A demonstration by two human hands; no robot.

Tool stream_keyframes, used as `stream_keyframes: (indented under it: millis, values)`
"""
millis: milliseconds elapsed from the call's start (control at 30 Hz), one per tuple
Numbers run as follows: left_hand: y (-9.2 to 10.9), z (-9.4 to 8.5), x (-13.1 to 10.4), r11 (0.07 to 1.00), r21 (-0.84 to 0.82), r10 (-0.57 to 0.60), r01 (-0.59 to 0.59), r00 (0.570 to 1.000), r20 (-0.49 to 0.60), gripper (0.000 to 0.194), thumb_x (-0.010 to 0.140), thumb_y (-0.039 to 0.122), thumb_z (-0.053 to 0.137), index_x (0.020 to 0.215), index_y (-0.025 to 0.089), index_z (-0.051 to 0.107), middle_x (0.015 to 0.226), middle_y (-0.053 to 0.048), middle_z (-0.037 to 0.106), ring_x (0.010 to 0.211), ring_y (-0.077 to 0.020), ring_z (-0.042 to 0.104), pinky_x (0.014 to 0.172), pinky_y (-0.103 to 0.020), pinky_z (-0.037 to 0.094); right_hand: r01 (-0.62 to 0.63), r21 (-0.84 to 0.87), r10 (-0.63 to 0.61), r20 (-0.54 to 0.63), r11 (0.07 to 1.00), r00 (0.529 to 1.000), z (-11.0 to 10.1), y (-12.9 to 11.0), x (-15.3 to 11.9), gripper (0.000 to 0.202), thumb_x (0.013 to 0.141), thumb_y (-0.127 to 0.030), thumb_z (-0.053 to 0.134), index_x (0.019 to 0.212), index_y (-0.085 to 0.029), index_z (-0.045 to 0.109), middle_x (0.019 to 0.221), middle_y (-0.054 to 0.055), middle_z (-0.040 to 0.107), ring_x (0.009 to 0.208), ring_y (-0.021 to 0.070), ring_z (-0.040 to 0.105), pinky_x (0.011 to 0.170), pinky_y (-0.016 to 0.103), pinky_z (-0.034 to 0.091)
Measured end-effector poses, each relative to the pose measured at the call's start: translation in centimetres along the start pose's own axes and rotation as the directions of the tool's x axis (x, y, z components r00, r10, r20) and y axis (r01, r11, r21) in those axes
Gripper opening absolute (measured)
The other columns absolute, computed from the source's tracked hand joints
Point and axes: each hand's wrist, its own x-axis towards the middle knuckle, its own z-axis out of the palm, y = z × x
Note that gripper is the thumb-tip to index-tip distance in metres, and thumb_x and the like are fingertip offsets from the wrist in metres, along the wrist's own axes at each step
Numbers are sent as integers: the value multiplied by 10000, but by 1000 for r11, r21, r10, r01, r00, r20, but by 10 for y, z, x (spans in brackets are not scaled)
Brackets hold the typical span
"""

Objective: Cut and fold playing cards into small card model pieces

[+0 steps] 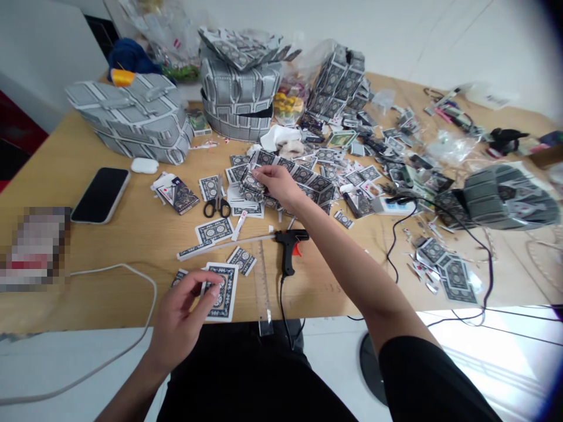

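My left hand [182, 313] hovers at the table's front edge, thumb and fingers apart, over a patterned playing card [225, 293]. Farther up, my right hand [281, 184] has its fingers pinched on the left end of a long structure of folded cards [319, 184]. A black glue gun [288, 249] with a red trigger lies below my right forearm, beside a clear ruler [262, 275]. Black scissors [217, 205] rest on loose cards left of the structure. A long narrow strip [197, 251] lies between the scissors and my left hand.
A phone [101, 195], a white case [145, 165] and a card box [182, 196] lie to the left. Large woven card pieces [240, 88] stand behind. Scattered cards [455, 275] and black cables [472, 234] spread on the right. A white cable [152, 293] crosses the left front edge.
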Motion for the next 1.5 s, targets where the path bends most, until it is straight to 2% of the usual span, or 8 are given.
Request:
stream_keyframes:
  millis: [267,433,633,967,1100,1200,1333,1500]
  values:
    - [0,2,0,1000,-23,18,-18,1000,10,133,1004,357,715,1011,241,779,898,-15,757,676,-143,632,664,-226,551,-25,22,25,-3,999,1000,-1,1,0,319,922,-461,810,801,-180,718,634,-49,495,578,125,382,547,261,314]
    - [1,0,-2,1000,-14,20,-20,1000,-13,130,1001,361,725,1020,246,781,911,-9,761,676,-136,628,682,-223,553,53,41,-53,12,998,999,-3,1,-4,317,874,-483,850,884,-176,772,719,-24,599,626,126,426,558,255,320]
    - [1,-2,-4,1000,-7,30,-30,999,-12,129,1006,348,713,1012,238,779,886,-7,765,682,-144,655,681,-229,558,28,63,-29,4,998,1000,-5,-1,-4,310,817,-403,886,984,-165,779,802,-3,680,658,129,497,570,254,357]
    - [0,-2,-7,999,-26,32,-33,999,-23,103,994,323,731,1021,237,781,930,-5,786,726,-133,688,693,-201,557,50,53,-52,37,997,998,-5,4,-2,384,766,-478,912,929,-157,778,732,-25,650,622,115,460,555,243,341]
    - [0,-4,-7,999,-28,45,-45,999,-25,97,993,315,727,1015,236,780,914,-3,781,729,-136,695,695,-204,566,68,32,-70,60,997,996,-4,5,0,363,788,-458,884,931,-143,776,737,-21,666,640,119,485,602,250,378]
    - [0,-5,-7,998,-10,55,-55,998,-20,96,994,310,723,1012,235,778,906,-2,779,711,-133,689,676,-203,562,132,-54,-129,58,990,990,-2,6,1,308,831,-415,841,924,-133,762,787,2,711,708,148,567,701,273,447]
    - [-2,-5,-7,998,-13,60,-60,998,-19,113,996,321,725,1024,226,780,917,-12,778,723,-137,693,682,-208,566,241,-340,-257,-3,909,966,0,7,1,256,867,-355,827,962,-127,757,942,68,786,886,218,676,848,320,484]
    - [-3,-4,-8,999,-33,40,-41,999,-18,114,997,330,731,1035,233,778,915,-5,773,710,-125,679,683,-198,564,242,-521,-278,10,819,960,-1,2,-6,279,953,-390,776,1045,-126,778,1029,103,819,954,259,725,871,340,506]
